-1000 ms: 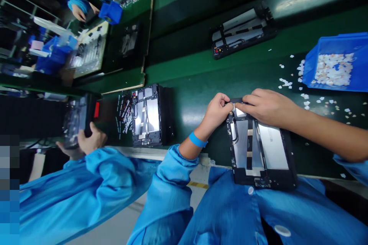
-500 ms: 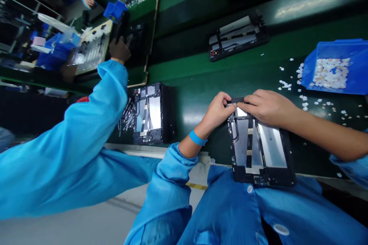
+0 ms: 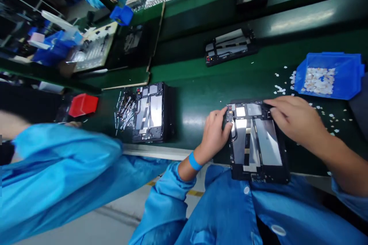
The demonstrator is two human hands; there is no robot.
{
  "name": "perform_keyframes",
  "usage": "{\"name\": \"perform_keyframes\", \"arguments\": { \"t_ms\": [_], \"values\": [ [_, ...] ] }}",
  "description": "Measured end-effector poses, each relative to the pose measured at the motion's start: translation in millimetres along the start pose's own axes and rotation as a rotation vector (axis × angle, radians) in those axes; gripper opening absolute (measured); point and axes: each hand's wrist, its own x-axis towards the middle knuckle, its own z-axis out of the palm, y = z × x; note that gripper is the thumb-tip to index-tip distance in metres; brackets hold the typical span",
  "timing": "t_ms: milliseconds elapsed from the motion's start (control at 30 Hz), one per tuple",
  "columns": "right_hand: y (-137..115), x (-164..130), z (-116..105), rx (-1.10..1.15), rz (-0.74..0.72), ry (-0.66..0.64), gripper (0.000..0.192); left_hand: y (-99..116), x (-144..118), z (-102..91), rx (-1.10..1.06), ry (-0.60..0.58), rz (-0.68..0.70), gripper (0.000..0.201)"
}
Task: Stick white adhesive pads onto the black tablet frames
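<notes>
Our left hand (image 3: pixel 213 133) and right hand (image 3: pixel 299 119) pinch the open tablet (image 3: pixel 256 143) by its far corners, so uneven pressure could flex it.

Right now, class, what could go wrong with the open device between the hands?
The open device seems to overhang the table at its near end, so it might slip if the left hand and right hand let go. Loose white pieces lie near the right hand; one could stray into the device.
</notes>
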Motion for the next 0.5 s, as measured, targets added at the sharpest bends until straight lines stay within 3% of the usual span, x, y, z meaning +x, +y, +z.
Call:
{"name": "perform_keyframes", "arguments": {
  "t_ms": [167,300,500],
  "values": [
    [-20,41,33,-0.089,-0.337,-0.161,0.039,11,22,-5.2,0.349,-0.063,0.024,0.049],
    [-20,48,46,-0.170,-0.457,-0.193,0.037,14,25,-10.2,0.526,-0.096,0.086,0.048],
    [-13,43,46,-0.196,-0.530,-0.197,0.036,9,24,-16.0,0.630,-0.120,0.164,0.048]
  ]
}}
